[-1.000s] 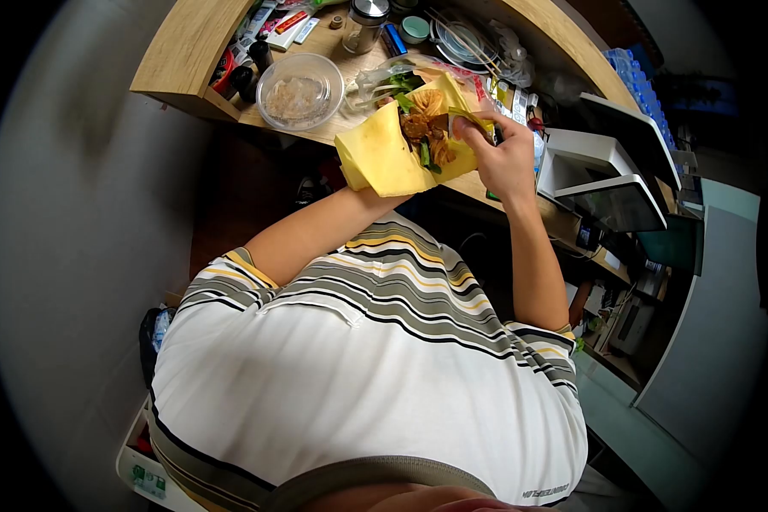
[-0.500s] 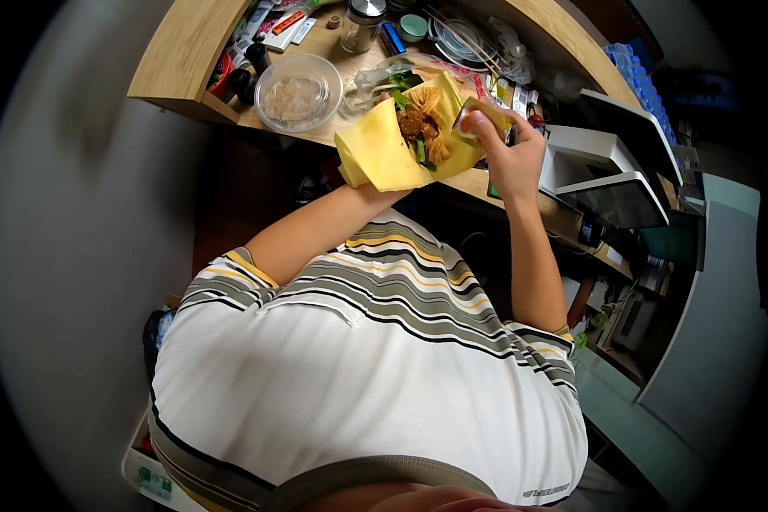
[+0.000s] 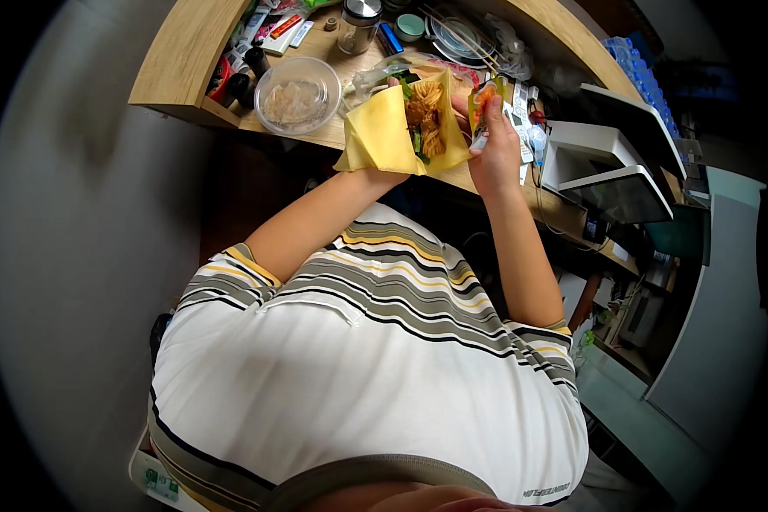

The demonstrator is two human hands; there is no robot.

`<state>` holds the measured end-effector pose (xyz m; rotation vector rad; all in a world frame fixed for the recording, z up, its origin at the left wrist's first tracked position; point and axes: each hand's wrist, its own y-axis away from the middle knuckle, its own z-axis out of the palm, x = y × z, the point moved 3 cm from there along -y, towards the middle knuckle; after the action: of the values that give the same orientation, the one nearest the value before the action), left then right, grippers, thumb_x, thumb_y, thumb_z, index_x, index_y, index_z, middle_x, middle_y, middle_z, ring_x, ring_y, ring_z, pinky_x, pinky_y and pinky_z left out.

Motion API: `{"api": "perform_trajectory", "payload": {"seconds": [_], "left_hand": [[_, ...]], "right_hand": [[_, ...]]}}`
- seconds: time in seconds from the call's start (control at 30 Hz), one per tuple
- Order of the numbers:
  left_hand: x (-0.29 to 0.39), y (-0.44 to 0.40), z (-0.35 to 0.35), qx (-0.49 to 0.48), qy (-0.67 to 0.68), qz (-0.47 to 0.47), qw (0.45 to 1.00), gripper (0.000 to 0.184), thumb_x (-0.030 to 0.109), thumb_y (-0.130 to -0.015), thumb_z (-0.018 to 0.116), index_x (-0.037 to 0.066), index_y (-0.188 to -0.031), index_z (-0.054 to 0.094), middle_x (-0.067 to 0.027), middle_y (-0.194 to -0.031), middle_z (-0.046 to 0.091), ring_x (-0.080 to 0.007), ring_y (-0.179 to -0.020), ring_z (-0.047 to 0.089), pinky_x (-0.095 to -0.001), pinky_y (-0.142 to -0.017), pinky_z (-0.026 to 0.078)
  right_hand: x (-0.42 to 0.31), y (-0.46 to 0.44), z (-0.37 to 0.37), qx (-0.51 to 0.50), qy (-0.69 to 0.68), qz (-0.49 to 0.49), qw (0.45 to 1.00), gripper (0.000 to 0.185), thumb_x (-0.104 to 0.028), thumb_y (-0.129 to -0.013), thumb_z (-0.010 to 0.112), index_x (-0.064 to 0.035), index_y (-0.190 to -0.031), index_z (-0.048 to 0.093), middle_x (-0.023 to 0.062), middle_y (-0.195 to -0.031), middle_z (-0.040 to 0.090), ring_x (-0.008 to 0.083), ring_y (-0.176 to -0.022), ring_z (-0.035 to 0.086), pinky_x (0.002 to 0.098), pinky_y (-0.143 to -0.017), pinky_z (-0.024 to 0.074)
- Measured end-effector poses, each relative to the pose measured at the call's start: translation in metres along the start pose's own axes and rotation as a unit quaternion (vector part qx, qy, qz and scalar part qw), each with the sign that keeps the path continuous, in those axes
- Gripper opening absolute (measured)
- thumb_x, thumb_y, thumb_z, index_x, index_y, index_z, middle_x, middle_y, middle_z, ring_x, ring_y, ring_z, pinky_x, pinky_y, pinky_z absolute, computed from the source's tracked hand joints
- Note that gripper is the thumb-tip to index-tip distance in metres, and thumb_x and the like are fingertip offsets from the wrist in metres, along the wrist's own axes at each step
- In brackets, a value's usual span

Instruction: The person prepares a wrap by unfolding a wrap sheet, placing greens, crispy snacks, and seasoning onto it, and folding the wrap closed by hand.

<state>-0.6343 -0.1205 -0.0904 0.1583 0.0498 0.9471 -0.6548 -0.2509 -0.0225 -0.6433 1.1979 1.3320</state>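
Note:
My left hand [image 3: 384, 177] is under a thin yellow sheet wrap [image 3: 378, 132] and supports it from below; the sheet hides most of its fingers. The wrap lies opened out, its left side folded up. On it sits a filling of brown, folded strips [image 3: 431, 107] with saucy pieces and green leaves [image 3: 416, 141]. Just right of the wrap, my right hand [image 3: 497, 158] is closed on a small printed food packet [image 3: 484, 101], yellow with an orange-red picture. The packet stands roughly upright, its printed side towards me.
On the wooden desk, a clear round plastic tub [image 3: 298, 96] holds something pale. Behind stand a lidded glass jar [image 3: 358, 30], a green cup [image 3: 409, 28], a blue item [image 3: 390, 38] and plates with chopsticks [image 3: 461, 38]. White monitor-like devices [image 3: 593, 154] are at right.
My right hand has shifted slightly left and down and turned the packet, so its printed side now shows. The wrap's left flap has come up more, narrowing the opening.

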Motion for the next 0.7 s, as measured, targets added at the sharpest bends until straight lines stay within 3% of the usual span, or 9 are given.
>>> {"api": "perform_trajectory", "payload": {"seconds": [0.07, 0.27, 0.4, 0.5, 0.6, 0.7], "left_hand": [[-0.002, 0.001, 0.0, 0.021, 0.008, 0.002, 1.0, 0.046, 0.053, -0.095, 0.045, 0.012, -0.113, 0.056, -0.0032, -0.108, 0.061, -0.0154, -0.097, 0.058, -0.0325, -0.087, 0.049], [-0.002, 0.001, 0.001, 0.045, -0.067, 0.04, 0.996, 0.042, 0.055, -0.095, 0.045, 0.015, -0.101, 0.058, -0.0008, -0.091, 0.062, -0.0137, -0.082, 0.059, -0.0293, -0.073, 0.051], [-0.004, 0.0, -0.001, 0.02, -0.084, 0.033, 0.996, 0.041, 0.054, -0.095, 0.046, 0.015, -0.1, 0.058, -0.0013, -0.09, 0.061, -0.0136, -0.08, 0.059, -0.0282, -0.071, 0.05], [-0.004, -0.005, -0.009, 0.059, -0.116, 0.066, 0.989, 0.042, 0.055, -0.095, 0.046, 0.014, -0.099, 0.058, -0.0008, -0.09, 0.061, -0.0128, -0.08, 0.059, -0.0281, -0.07, 0.051], [-0.002, -0.005, -0.011, 0.039, -0.071, 0.035, 0.996, 0.038, 0.05, -0.096, 0.047, 0.013, -0.103, 0.057, -0.0007, -0.093, 0.06, -0.0124, -0.08, 0.058, -0.0284, -0.072, 0.051], [-0.004, -0.006, -0.02, 0.04, -0.126, 0.005, 0.991, 0.033, 0.042, -0.099, 0.045, 0.011, -0.108, 0.055, -0.0018, -0.097, 0.06, -0.0126, -0.082, 0.059, -0.028, -0.074, 0.052]], "right_hand": [[0.003, 0.003, 0.003, -0.019, -0.015, 0.006, 1.0, 0.047, -0.044, -0.096, 0.051, -0.001, -0.114, 0.056, 0.0131, -0.109, 0.067, 0.0182, -0.088, 0.066, 0.0285, -0.077, 0.0523], [0.012, 0.009, 0.005, -0.009, 0.007, 0.017, 1.0, 0.044, -0.044, -0.096, 0.051, -0.0042, -0.113, 0.058, 0.0119, -0.108, 0.067, 0.0165, -0.081, 0.065, 0.0298, -0.079, 0.0519], [0.016, 0.009, 0.007, -0.003, 0.004, 0.014, 1.0, 0.044, -0.044, -0.097, 0.05, -0.0039, -0.111, 0.058, 0.0117, -0.107, 0.067, 0.0164, -0.083, 0.065, 0.0303, -0.082, 0.052], [0.019, 0.009, 0.008, 0.0, -0.001, 0.008, 1.0, 0.046, -0.045, -0.096, 0.051, -0.0022, -0.112, 0.058, 0.0116, -0.106, 0.068, 0.017, -0.084, 0.066, 0.0305, -0.081, 0.0532], [0.02, 0.009, 0.009, -0.006, 0.003, 0.002, 1.0, 0.048, -0.045, -0.096, 0.051, -0.0007, -0.112, 0.057, 0.0113, -0.104, 0.068, 0.0174, -0.085, 0.067, 0.0308, -0.079, 0.0542], [0.02, 0.008, 0.007, -0.007, 0.007, 0.003, 1.0, 0.049, -0.046, -0.096, 0.051, 0.0, -0.112, 0.057, 0.0114, -0.104, 0.068, 0.0174, -0.086, 0.067, 0.0307, -0.079, 0.0541]]}}
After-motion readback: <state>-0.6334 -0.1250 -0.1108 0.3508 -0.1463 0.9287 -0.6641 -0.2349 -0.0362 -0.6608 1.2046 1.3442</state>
